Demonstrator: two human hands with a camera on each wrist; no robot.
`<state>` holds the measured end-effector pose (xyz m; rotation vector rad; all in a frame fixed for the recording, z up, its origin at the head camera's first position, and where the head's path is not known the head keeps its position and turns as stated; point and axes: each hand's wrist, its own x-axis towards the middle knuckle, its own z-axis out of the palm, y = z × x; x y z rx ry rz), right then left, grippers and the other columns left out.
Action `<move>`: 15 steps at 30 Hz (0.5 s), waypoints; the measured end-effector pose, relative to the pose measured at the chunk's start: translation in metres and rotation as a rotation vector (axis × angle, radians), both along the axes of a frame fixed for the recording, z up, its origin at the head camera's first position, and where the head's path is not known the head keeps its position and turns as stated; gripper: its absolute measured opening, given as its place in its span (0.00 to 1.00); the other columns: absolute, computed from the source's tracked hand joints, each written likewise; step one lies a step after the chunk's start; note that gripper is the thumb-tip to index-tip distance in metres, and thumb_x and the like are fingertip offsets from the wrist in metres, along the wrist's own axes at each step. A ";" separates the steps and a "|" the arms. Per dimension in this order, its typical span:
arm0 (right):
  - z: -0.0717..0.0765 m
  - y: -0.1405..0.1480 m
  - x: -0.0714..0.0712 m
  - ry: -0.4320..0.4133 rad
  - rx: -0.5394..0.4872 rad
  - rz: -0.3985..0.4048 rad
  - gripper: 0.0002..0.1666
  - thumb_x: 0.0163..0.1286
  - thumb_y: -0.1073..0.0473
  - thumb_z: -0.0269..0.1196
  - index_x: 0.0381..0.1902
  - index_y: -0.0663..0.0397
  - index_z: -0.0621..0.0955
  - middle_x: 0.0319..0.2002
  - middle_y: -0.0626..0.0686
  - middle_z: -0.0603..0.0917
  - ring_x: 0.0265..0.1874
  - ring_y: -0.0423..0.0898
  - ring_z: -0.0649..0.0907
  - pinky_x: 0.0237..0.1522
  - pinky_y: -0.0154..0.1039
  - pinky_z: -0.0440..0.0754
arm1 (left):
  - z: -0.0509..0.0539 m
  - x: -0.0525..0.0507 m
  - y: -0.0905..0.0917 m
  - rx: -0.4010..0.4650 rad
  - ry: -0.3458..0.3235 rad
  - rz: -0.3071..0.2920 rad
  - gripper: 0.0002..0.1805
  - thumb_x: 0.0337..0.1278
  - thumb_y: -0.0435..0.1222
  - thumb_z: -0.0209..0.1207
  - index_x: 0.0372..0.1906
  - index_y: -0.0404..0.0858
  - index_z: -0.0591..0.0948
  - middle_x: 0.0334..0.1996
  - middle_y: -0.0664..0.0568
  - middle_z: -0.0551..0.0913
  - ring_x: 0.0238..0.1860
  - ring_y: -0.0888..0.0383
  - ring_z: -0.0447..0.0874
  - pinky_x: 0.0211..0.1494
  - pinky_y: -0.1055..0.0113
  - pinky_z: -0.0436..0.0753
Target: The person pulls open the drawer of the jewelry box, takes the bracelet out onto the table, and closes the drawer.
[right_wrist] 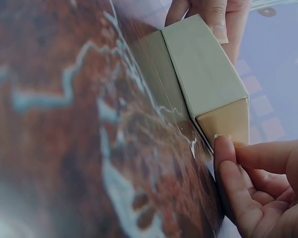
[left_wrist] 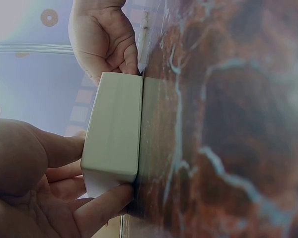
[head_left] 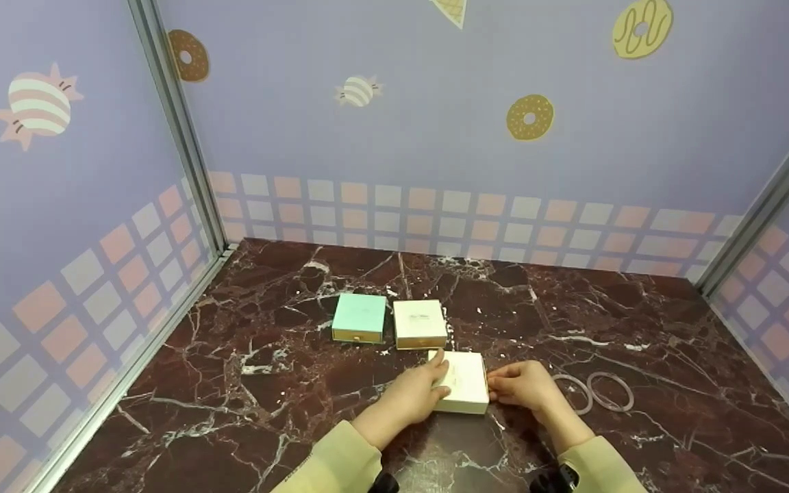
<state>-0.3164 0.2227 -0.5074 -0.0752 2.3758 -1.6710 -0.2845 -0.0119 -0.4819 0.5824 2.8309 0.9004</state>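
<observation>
A small cream drawer box [head_left: 466, 383] lies on the dark marbled table, its gold drawer front [right_wrist: 223, 121] facing right. My left hand [head_left: 411, 394] holds the box from its left end; in the left wrist view the thumb is against the top and the other fingers reach around the end. With thumb and forefinger, my right hand [head_left: 521, 387] pinches at the middle of the gold front. The fingertips hide what is between them. The drawer looks closed in the right wrist view.
Behind stand a teal drawer box [head_left: 360, 313] with a small knob and another cream drawer box [head_left: 420, 319]. Two pale rings [head_left: 633, 396] lie to the right of my right hand. Patterned panels [head_left: 435, 137] enclose the table at the back and sides.
</observation>
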 end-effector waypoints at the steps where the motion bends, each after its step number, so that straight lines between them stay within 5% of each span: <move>1: 0.000 0.000 0.000 0.001 0.000 0.001 0.13 0.70 0.69 0.64 0.46 0.79 0.85 0.29 0.54 0.91 0.28 0.39 0.88 0.39 0.39 0.92 | 0.000 0.000 0.000 -0.001 0.002 0.001 0.31 0.72 0.41 0.59 0.75 0.35 0.69 0.81 0.45 0.61 0.75 0.40 0.70 0.79 0.48 0.71; 15: 0.000 0.004 -0.001 0.008 0.011 0.003 0.11 0.69 0.70 0.65 0.43 0.79 0.85 0.28 0.53 0.90 0.27 0.40 0.88 0.37 0.38 0.92 | -0.001 -0.002 0.000 -0.020 0.028 -0.003 0.31 0.71 0.40 0.60 0.75 0.34 0.70 0.80 0.45 0.62 0.74 0.40 0.71 0.78 0.49 0.71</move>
